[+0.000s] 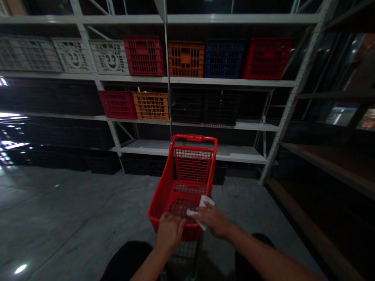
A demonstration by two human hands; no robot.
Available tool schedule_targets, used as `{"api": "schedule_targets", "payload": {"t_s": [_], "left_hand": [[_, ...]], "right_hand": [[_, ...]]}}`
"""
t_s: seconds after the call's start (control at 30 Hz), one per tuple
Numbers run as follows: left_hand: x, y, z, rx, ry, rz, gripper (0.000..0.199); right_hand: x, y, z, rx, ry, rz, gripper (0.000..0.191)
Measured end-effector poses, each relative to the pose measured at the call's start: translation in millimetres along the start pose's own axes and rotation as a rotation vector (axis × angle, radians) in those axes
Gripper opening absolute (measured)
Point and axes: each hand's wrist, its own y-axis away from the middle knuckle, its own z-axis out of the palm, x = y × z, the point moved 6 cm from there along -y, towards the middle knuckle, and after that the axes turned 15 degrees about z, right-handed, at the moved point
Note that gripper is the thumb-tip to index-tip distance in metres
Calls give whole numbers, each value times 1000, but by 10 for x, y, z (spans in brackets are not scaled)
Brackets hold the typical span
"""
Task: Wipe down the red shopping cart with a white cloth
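Observation:
A red plastic shopping cart stands directly in front of me, its handle bar at the far side and its near rim close to my body. My left hand is closed over the near rim, its fingertips on the inner side. In my right hand is a crumpled white piece of paper or cloth, pinched under the fingers. This hand is at the near right corner of the basket, with part of the white piece hanging below it. Whether it presses on the rim, I cannot tell.
Behind the cart runs a white metal shelf rack with red, orange, blue and white crates. Black crates sit lower down. A thin pole rises by the cart handle. More shelving stands at right.

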Motion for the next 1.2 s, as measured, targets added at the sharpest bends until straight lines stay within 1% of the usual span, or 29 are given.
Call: {"api": "schedule_targets", "payload": {"t_s": [0.07, 0.13, 0.17, 0.2, 0.23, 0.3, 0.4, 0.5, 0.53, 0.6, 0.63, 0.7, 0.8, 0.87, 0.9, 1.0, 1.07, 1.1, 1.13, 1.2], "left_hand": [[11, 11, 23, 6, 6, 33, 36], [1, 19, 39, 2, 8, 52, 35], [-5, 20, 45, 1, 7, 55, 34], [-11, 21, 50, -1, 5, 55, 34], [-17, 20, 53, -3, 3, 52, 34], [-32, 18, 46, 0, -1, 36, 34], [-52, 13, 23, 5, 0, 26, 35], [-76, 16, 13, 7, -3, 34, 35], [-84, 21, 15, 8, -8, 36, 35], [-97, 34, 28, 9, -18, 43, 35], [-99, 41, 36, 10, -20, 51, 34], [-98, 52, 46, 17, -14, 68, 33], [-102, 57, 41, 29, 10, 75, 33], [-111, 55, 27, 31, 24, 67, 33], [-114, 54, 19, 32, 27, 66, 34], [-127, 60, -1, 40, 29, 65, 33], [-140, 71, 0, 45, 30, 67, 31], [-146, 76, 5, 45, 31, 69, 31], [-151, 81, 14, 41, 30, 71, 31], [-158, 85, 32, 36, 27, 76, 31]], "right_hand": [[348, -202, -86, 9, 41, 89, 35], [651, -373, -159, 31, 77, 214, 32], [749, -429, -186, 47, 87, 271, 31], [794, -460, -202, 67, 88, 311, 30], [781, -465, -209, 93, 81, 329, 29], [602, -397, -182, 142, 57, 302, 31], [124, -137, -61, 173, 32, 211, 39], [-336, 152, 75, 135, 29, 98, 40], [-448, 219, 107, 106, 32, 50, 37], [-563, 285, 127, 39, 47, -26, 33], [-573, 285, 115, 6, 56, -57, 32], [-517, 237, 58, -46, 77, -86, 34], [-358, 120, -24, -73, 118, -54, 44], [-282, 71, -29, -60, 150, -28, 49], [-268, 66, -18, -48, 162, -38, 49], [-254, 86, -12, 2, 171, -114, 43], [-183, 65, -114, 79, 169, -117, 40], [-111, 28, -207, 141, 172, -75, 40], [-12, -23, -317, 213, 180, 1, 41], [223, -138, -523, 341, 202, 215, 44]]}}
